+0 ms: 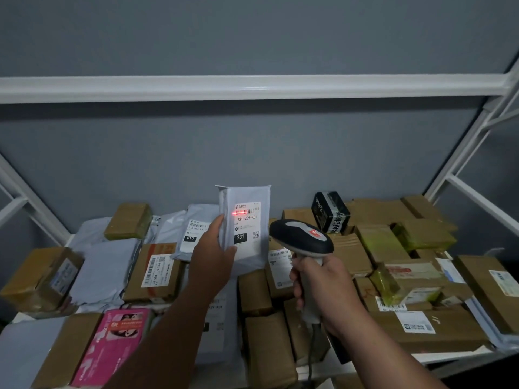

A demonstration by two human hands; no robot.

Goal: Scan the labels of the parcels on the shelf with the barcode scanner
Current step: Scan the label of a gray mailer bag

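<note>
a: head cam, what's up w/ ur hands?

b: left hand (214, 249) holds a grey mailer (245, 220) upright above the pile, thumb on its front near the bottom, fingers curled round the left edge. label (247, 226) faces me, reads 231-239-k01, black box w/ 231.

a: and the right?

b: right hand (323, 287) wrapped round the scanner (302, 238) handle, head aimed at the mailer, just beside its right edge. red line sits across the barcode at the label's top. cable hangs down from the handle.

a: rest of the parcels?

b: all over the shelf (449, 356) below: brown boxes, grey bags, a pink box (112, 343) front left, a black box (331, 211) at the back right on top of others. another grey bag w/ a 010 label (195, 231) just behind my left hand. grey wall behind, white frame bars around.
</note>
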